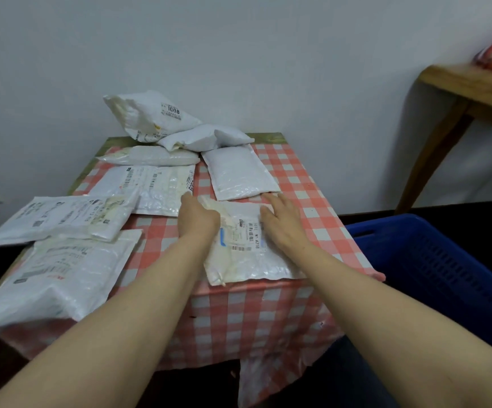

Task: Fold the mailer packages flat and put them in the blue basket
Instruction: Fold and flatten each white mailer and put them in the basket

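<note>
A white mailer package (pixel 242 254) with a printed label lies at the near edge of the table. My left hand (pixel 196 216) grips its far left corner, fingers curled over the edge. My right hand (pixel 280 220) lies flat on its right side, fingers straight. Several other white mailers are spread over the table: a bubble mailer (pixel 239 172) just beyond my hands, flat ones on the left (pixel 62 216), and puffy ones piled at the back (pixel 150 116). The blue basket (pixel 433 260) stands low on the right, beside the table.
The table wears a red-and-white checked cloth (pixel 312 207) that hangs over the front. A wooden side table (pixel 474 92) with a colourful bag stands at the right against the white wall. One large mailer (pixel 50 284) overhangs the table's left front corner.
</note>
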A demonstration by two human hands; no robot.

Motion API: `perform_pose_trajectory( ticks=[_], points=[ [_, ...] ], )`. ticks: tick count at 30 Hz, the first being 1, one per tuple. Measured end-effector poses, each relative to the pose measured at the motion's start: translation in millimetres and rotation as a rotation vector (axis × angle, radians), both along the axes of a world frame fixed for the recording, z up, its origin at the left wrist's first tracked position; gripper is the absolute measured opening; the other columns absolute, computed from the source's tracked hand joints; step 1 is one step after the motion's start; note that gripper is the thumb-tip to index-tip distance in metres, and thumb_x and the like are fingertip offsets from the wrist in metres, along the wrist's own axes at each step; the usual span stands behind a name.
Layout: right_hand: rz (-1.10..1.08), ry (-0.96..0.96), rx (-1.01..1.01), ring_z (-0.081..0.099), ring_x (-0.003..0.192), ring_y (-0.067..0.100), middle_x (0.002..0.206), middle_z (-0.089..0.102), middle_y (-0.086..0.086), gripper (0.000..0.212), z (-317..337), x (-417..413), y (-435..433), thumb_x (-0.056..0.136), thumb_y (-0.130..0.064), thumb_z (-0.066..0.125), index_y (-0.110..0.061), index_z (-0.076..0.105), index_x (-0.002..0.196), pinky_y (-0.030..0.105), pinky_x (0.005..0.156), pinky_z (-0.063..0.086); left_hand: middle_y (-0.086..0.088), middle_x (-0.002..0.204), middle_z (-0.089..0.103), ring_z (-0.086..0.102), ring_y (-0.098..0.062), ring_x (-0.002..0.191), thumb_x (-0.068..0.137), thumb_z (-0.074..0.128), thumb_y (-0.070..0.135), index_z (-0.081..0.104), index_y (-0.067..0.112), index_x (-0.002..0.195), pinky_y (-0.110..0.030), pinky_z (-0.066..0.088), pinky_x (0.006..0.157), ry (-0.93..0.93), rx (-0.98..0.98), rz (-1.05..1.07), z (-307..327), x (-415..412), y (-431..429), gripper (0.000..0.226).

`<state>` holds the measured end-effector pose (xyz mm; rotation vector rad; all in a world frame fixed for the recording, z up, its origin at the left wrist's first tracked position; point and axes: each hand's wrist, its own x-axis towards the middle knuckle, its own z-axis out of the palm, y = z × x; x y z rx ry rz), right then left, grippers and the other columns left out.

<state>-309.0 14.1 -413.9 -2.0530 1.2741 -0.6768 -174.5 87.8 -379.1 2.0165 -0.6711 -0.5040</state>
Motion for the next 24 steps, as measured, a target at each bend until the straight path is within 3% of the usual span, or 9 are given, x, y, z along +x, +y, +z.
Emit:
perform_pose_trajectory(
  ticks=[3,6,8,11,13,16,19,22,24],
  points=[
    [-0.014,-0.032,0.045,0.020,0.141,0.025,0.153,0.027,0.004,0.053,12.5,-14.4,-2.6,0.095,-0.034,0.045,-0.024,0.033,0.145,0.046,0.116,0.018,-0.008,0.096,0.059,0.062,-0.025,0.092,0.083,0.055,-0.003,0.061,0.011,0.103,-0.031,0.051,0.078,0.221,-0.234,-0.031,15.3,-10.7,-4.0,0.025],
    [-0.058,-0.094,0.090,0.033,0.134,0.026,0.146,0.036,0.003,0.065,28.8,-41.6,-8.1,0.083,-0.043,0.054,-0.026,0.034,0.142,0.051,0.111,0.028,-0.006,0.068,0.058,0.050,-0.015,0.057,0.084,0.052,-0.014,0.060,0.014,0.065,-0.018,0.042,0.050,0.379,-0.333,-0.138,38.8,-34.7,-10.7,0.034],
    [-0.134,-0.179,0.119,0.034,0.134,0.027,0.144,0.037,0.005,0.068,37.4,-65.7,-12.6,0.079,-0.041,0.054,-0.024,0.035,0.141,0.050,0.109,0.030,-0.005,0.061,0.061,0.053,-0.016,0.058,0.087,0.054,-0.012,0.063,0.010,0.071,-0.021,0.049,0.054,0.515,-0.393,-0.207,53.0,-57.6,-17.0,0.028],
    [-0.247,-0.191,0.153,0.037,0.133,0.027,0.143,0.042,0.003,0.076,42.7,-110.6,-20.0,0.071,-0.044,0.051,-0.033,0.032,0.144,0.051,0.110,0.028,-0.008,0.077,0.064,0.059,-0.018,0.070,0.090,0.056,-0.005,0.067,0.001,0.096,-0.030,0.054,0.072,0.525,-0.431,-0.309,60.2,-96.4,-32.0,0.014],
    [-0.272,-0.131,0.130,0.044,0.126,0.023,0.132,0.054,-0.002,0.057,42.1,-143.3,-25.5,0.074,-0.039,0.055,-0.041,0.047,0.131,0.050,0.110,0.028,-0.007,0.081,0.065,0.060,-0.017,0.074,0.089,0.059,-0.002,0.066,-0.003,0.105,-0.032,0.053,0.078,0.502,-0.445,-0.390,57.3,-123.9,-42.4,0.017],
    [-0.230,-0.134,0.206,0.056,0.111,0.027,0.104,0.065,-0.001,0.017,43.7,-194.1,-26.7,0.076,-0.027,0.064,-0.025,0.067,0.092,0.045,0.099,0.038,-0.002,0.081,0.065,0.058,-0.008,0.069,0.091,0.058,0.002,0.065,-0.003,0.110,-0.021,0.051,0.067,0.426,-0.423,-0.485,50.6,-168.4,-56.8,0.021],
    [-0.193,-0.150,0.322,0.063,0.097,0.026,0.097,0.068,0.004,0.019,39.1,-244.4,-22.2,0.075,-0.017,0.075,-0.013,0.068,0.093,0.038,0.092,0.046,-0.004,0.095,0.064,0.057,-0.006,0.072,0.093,0.053,0.000,0.065,-0.001,0.113,-0.010,0.048,0.063,0.322,-0.403,-0.569,40.2,-212.1,-69.9,0.023],
    [-0.293,-0.277,0.333,0.061,0.079,0.023,0.082,0.066,0.006,0.012,26.4,-282.6,-22.5,0.073,-0.008,0.077,-0.010,0.066,0.078,0.036,0.079,0.051,-0.003,0.108,0.068,0.063,-0.015,0.097,0.091,0.056,0.012,0.067,0.011,0.112,-0.024,0.050,0.088,0.172,-0.375,-0.595,29.8,-251.0,-80.8,0.023],
    [-0.418,-0.371,0.306,0.060,0.075,0.022,0.079,0.064,0.006,0.010,13.2,-304.3,-26.9,0.076,-0.007,0.076,-0.008,0.065,0.076,0.036,0.073,0.051,0.000,0.124,0.061,0.054,-0.018,0.118,0.089,0.057,0.025,0.061,0.019,0.121,-0.037,0.041,0.104,-0.005,-0.285,-0.603,25.2,-273.2,-86.2,0.033]
  ],
)
